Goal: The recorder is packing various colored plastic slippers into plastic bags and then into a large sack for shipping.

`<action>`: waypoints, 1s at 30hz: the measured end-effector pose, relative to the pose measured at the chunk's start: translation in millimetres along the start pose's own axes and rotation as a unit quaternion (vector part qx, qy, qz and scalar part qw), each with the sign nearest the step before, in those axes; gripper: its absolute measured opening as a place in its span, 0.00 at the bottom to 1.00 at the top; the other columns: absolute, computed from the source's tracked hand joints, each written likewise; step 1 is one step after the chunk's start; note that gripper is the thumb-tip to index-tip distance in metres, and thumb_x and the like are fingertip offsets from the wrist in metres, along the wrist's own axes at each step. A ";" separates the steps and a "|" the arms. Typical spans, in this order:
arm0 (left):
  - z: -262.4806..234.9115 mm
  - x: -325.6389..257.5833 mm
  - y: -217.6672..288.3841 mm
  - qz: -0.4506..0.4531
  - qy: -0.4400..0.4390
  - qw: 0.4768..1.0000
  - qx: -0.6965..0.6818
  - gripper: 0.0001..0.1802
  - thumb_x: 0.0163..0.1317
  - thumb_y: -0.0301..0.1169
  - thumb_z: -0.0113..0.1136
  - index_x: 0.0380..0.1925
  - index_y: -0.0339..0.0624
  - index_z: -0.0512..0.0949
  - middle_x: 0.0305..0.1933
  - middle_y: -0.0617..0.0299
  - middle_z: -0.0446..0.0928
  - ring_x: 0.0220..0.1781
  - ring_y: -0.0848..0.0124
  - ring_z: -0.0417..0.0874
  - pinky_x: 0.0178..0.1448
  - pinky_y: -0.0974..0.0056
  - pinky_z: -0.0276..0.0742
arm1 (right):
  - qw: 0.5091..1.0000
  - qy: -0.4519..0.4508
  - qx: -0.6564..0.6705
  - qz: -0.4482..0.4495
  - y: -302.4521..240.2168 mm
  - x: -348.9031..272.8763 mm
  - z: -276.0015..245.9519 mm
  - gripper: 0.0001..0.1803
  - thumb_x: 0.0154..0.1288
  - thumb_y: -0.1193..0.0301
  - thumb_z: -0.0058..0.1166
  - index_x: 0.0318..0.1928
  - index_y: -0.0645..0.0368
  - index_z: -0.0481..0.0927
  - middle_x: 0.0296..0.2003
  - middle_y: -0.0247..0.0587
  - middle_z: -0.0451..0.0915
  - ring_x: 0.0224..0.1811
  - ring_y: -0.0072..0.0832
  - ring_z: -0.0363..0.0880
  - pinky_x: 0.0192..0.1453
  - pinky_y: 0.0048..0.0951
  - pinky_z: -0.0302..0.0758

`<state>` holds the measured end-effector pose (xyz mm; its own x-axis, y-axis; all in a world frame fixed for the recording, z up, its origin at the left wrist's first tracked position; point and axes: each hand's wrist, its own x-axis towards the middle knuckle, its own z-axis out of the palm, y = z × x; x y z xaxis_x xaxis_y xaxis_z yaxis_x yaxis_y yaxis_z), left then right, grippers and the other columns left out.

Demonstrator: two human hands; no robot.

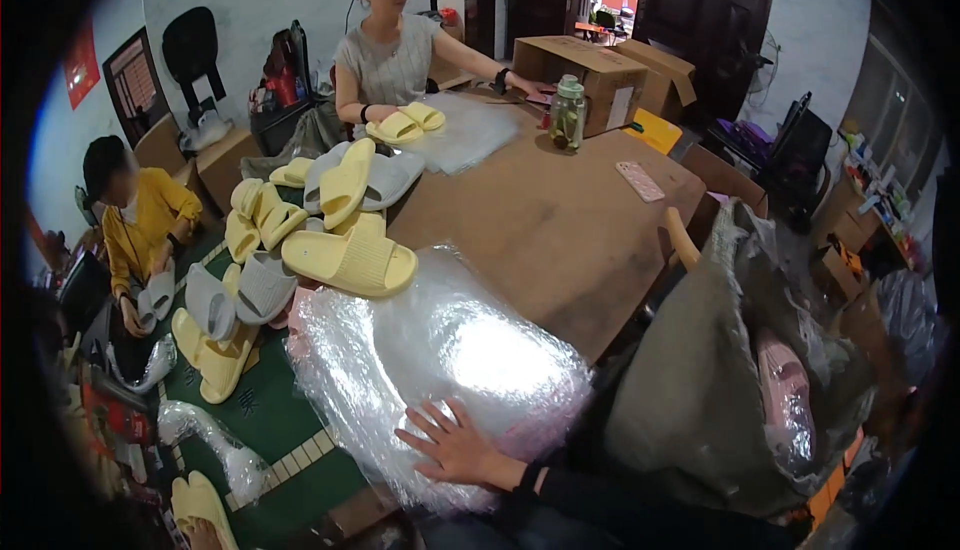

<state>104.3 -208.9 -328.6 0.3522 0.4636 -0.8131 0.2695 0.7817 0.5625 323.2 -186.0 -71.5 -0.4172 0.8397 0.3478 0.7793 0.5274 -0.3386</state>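
My right hand lies flat with its fingers spread on a stack of clear plastic bags at the near side of the table. At the lower left edge, my left hand is partly cut off by the picture. Its fingers are closed on a pair of yellow slippers. Just beyond the bags, a yellow slipper lies on its sole. More yellow and grey slippers are heaped to its left. A crumpled clear bag rests on the green surface between my hands.
Across the brown table, a person sits by more slippers and bags. Another person handles grey slippers at the left. A bottle, phone and cardboard box stand or lie farther back. A large sack of wrapped pink slippers is at right.
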 end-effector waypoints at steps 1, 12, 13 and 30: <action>6.3 -21.6 4.5 -0.003 0.010 1.000 -0.005 0.32 0.67 0.52 0.29 0.57 0.34 0.62 0.57 0.51 0.67 0.58 0.57 0.69 0.62 0.60 0.63 | 1.000 0.004 0.007 -0.003 1.3 -0.4 4.7 0.31 0.62 0.48 0.39 0.63 0.44 0.60 0.65 0.43 0.55 0.68 0.42 0.48 0.67 0.54 0.41; 5.3 -90.7 -116.4 -0.008 0.105 0.987 -0.118 0.33 0.67 0.52 0.29 0.58 0.34 0.61 0.58 0.53 0.67 0.58 0.58 0.68 0.62 0.61 0.62 | 0.999 -0.003 -0.037 -0.008 -1.1 1.3 -1.1 0.32 0.62 0.47 0.37 0.64 0.44 0.58 0.64 0.45 0.56 0.69 0.43 0.47 0.68 0.55 0.35; 11.3 -94.1 -124.4 -0.006 0.114 0.984 -0.134 0.33 0.67 0.53 0.29 0.58 0.34 0.61 0.58 0.53 0.67 0.58 0.58 0.68 0.62 0.61 0.62 | 0.999 -0.005 -0.033 -0.021 -2.8 1.4 1.4 0.32 0.62 0.47 0.37 0.64 0.44 0.58 0.64 0.45 0.56 0.69 0.43 0.47 0.68 0.55 0.35; 276.6 -444.1 199.3 0.600 -0.388 0.687 0.130 0.40 0.64 0.59 0.30 0.60 0.33 0.61 0.64 0.47 0.60 0.68 0.48 0.52 0.67 0.48 0.46 | 0.997 -0.005 -0.072 0.005 9.7 -5.5 -8.0 0.30 0.64 0.48 0.32 0.64 0.44 0.58 0.65 0.44 0.54 0.69 0.41 0.45 0.69 0.51 0.36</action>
<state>249.6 -374.4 186.1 0.8054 0.2691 0.5281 -0.5167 -0.1178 0.8480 336.7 -186.6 -69.7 -0.4136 0.8461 0.3361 0.8417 0.4961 -0.2130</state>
